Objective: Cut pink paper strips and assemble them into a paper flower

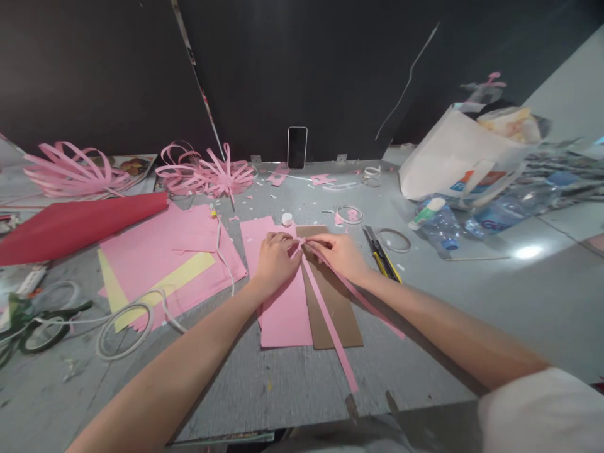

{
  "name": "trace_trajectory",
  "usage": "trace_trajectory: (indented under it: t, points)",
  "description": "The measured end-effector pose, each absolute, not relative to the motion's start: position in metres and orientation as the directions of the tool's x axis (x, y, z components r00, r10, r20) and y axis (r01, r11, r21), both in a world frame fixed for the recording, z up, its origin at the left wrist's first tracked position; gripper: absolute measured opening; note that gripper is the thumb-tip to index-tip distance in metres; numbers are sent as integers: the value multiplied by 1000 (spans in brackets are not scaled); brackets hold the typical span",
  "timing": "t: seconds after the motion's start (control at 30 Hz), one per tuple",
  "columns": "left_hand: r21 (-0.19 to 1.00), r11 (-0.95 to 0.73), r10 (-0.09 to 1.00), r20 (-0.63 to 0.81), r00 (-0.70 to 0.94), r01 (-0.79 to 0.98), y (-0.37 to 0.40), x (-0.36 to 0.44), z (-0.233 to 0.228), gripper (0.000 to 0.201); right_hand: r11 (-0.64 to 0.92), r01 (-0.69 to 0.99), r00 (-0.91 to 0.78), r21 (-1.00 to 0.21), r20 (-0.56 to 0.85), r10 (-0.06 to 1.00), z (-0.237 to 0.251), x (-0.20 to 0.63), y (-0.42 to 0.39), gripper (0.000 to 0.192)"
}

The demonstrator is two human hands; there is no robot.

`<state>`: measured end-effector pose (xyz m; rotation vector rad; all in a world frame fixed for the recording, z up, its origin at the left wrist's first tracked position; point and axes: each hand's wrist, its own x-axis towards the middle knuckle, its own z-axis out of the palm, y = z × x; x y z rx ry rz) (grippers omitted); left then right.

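Far left of the brown cardboard sheet point(333, 302), you've got looped pink paper strips point(70, 167) fanned out like petals, thin and curling, and in front of them a flat red sheet point(75, 223) with a pointed end. Nearer the cardboard lies a loose stack of matte pink paper point(179, 251) with a pale yellow sheet point(165, 286) sandwiched in it, and a white cord point(136, 314) coiling across its lower edge. Green-handled scissors point(33, 324) sit at the far left edge, partly cut off and blurred.

Now the middle: your left hand point(276, 258) is curled, fingertips pinched on the top end of the pink strips point(330, 321), resting on a smooth pink sheet point(283, 308) that touches the cardboard's left edge. Your right hand point(340, 251) meets it over the cardboard's top, fingers closed on the same strip ends. Two long narrow strips run from that pinch down across the cardboard toward you, one passing beyond its lower edge, the other under your right forearm.

Behind the cardboard a dark phone point(297, 147) stands upright against the black wall. Just right of the cardboard lies a yellow-and-black utility knife point(382, 255), then a thin ring of tape point(393, 240). Farther right, clear plastic bottles point(441, 223) lie on their sides before a white paper bag point(457, 157).

The tabletop point(472, 296) is grey, scuffed and sprinkled with tiny paper scraps. What the right-edge clutter holds is too blurred to tell.
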<state>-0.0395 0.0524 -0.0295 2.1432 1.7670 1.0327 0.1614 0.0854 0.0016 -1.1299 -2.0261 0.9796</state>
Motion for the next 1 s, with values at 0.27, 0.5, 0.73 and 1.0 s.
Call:
trace_trajectory:
  t: [0.27,0.5,0.73,1.0]
  points:
    - [549,-280,920,387,58,787,53,-40,-31,20,382,404,-510,-831,142,849,-1,159,87,36]
    - [557,-273,926,374,57,784,51,-39,-27,20,379,403,-526,-833,128,841,-2,160,87,39]
    - [555,-279,924,379,61,784,53,-40,-29,19,374,432,-516,-821,115,849,-1,159,86,38]
    - [560,-271,927,370,57,783,52,-39,-26,19,369,429,-523,-825,106,846,0,159,86,37]
